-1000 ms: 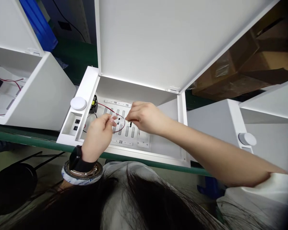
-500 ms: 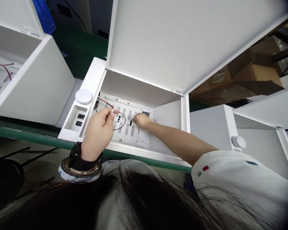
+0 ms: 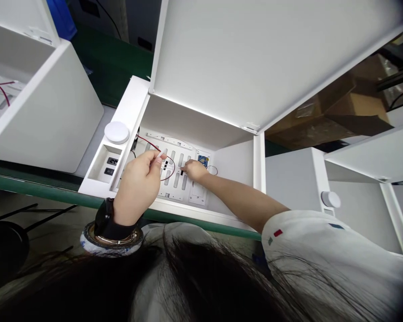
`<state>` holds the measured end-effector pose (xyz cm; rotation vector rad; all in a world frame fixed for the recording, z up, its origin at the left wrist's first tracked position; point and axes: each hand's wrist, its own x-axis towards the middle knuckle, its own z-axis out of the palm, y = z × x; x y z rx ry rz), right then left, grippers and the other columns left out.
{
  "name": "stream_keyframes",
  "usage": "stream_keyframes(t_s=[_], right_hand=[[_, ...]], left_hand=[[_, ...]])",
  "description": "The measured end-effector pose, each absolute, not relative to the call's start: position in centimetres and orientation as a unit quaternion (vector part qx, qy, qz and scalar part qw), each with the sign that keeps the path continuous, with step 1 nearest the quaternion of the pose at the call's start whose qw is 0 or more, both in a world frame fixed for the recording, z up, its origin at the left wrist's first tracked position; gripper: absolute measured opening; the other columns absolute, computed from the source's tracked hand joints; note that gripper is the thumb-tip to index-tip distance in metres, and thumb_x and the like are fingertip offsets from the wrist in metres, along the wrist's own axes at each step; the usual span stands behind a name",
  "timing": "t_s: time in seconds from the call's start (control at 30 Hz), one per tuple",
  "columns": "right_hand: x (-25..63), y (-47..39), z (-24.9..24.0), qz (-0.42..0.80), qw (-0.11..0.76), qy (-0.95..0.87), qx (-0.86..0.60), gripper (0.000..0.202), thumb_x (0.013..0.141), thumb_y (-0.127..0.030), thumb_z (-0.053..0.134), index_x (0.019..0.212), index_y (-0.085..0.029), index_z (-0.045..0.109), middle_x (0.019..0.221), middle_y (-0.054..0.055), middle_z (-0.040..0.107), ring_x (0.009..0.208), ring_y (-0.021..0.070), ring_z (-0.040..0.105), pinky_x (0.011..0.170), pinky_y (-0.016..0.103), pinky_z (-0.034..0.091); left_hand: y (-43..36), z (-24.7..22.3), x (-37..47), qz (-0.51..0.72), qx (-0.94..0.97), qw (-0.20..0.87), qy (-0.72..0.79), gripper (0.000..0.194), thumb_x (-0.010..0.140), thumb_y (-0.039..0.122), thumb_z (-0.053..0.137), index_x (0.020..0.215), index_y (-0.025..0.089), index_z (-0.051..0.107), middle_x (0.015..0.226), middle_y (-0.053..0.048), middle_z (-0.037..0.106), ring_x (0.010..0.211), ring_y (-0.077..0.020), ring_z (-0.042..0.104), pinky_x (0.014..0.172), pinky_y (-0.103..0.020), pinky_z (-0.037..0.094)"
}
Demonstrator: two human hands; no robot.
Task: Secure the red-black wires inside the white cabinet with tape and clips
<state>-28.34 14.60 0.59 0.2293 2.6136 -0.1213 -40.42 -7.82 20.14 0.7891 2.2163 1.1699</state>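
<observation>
My left hand, with a dark watch on its wrist, pinches the small white end of a red cable over the open white box. The cable loops down across the slotted white panel on the box's floor. Inside the box, my right hand is low over the panel, its fingers pressed together beside a small black piece. Whether the fingertips hold anything is hidden. Just behind the right hand is a blue circuit board with a thin wire.
The box's raised lid stands behind. A round white knob and black sockets sit on its left side. Similar white boxes stand left and right along the green bench. Cardboard boxes lie at the back right.
My right hand has shifted slightly left and up over the panel, showing more of the circuit board. The left hand keeps its pinch on the cable end. The view has shifted a little.
</observation>
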Motion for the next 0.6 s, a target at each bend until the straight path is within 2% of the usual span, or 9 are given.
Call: stream_keyframes(t_s=[0.2,0.5,0.6], right_hand=[[-28.47,13.99,1.15,-0.035,0.269,0.959,0.080,0.037,0.086,-0.010,0.047,0.115,-0.018,0.069,0.097,0.013,0.066,0.101,0.0243,0.056,0.078,0.029,0.041],[-28.45,13.76,1.00,-0.026,0.268,0.961,0.071,0.035,0.087,-0.010,0.046,0.113,-0.015,0.068,0.097,0.014,0.065,0.101,0.0254,0.055,0.077,0.031,0.042],[-28.50,13.77,1.08,-0.026,0.266,0.962,0.057,0.034,0.091,-0.013,0.041,0.113,-0.014,0.068,0.098,0.015,0.064,0.102,0.0251,0.054,0.079,0.031,0.042]], left_hand=[[-7.79,20.39,-40.38,0.423,0.277,0.261,0.823,0.025,0.092,0.033,0.044,0.102,0.023,0.065,0.092,-0.001,0.067,0.082,-0.0180,0.059,0.082,-0.033,0.044],[-7.90,20.34,-40.28,0.427,0.275,0.264,0.820,0.027,0.092,0.037,0.044,0.103,0.023,0.065,0.083,-0.002,0.065,0.079,-0.0197,0.058,0.081,-0.035,0.044],[-7.88,20.34,-40.33,0.424,0.280,0.263,0.820,0.028,0.092,0.037,0.043,0.104,0.023,0.064,0.083,-0.002,0.065,0.078,-0.0192,0.058,0.081,-0.034,0.044]])
